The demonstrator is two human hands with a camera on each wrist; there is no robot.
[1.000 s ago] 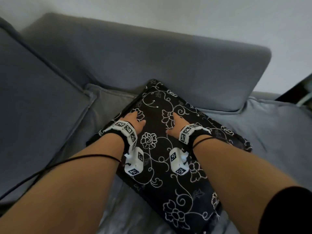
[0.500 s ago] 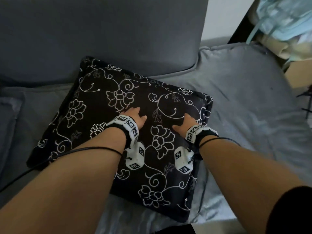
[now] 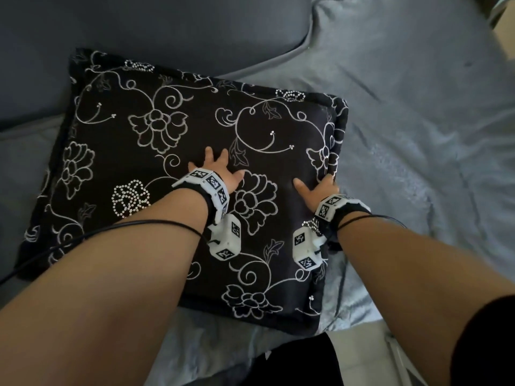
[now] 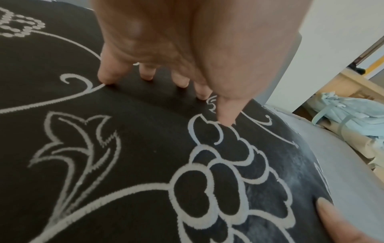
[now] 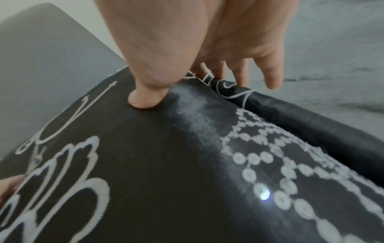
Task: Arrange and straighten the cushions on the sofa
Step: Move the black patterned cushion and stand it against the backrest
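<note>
A black cushion with white flower embroidery and sequins lies flat on the grey sofa seat, its far edge against the backrest. My left hand presses on its middle with fingers spread. In the left wrist view the fingertips dent the cushion. My right hand rests at the cushion's right edge. The right wrist view shows its thumb pushed into the top of the cushion. The fairly straight fingers reach over the flat border, and neither hand grips anything.
The grey backrest runs along the far side. Rumpled seat cover stretches to the right. Pale floor shows past the seat's front edge. A light-blue bundle lies beyond the sofa's right end. A black cable crosses my left forearm.
The cushion has turned from a corner-first position to lie squarer against the backrest. My right hand has slid from the cushion's middle to its right edge, while the left stays near the middle.
</note>
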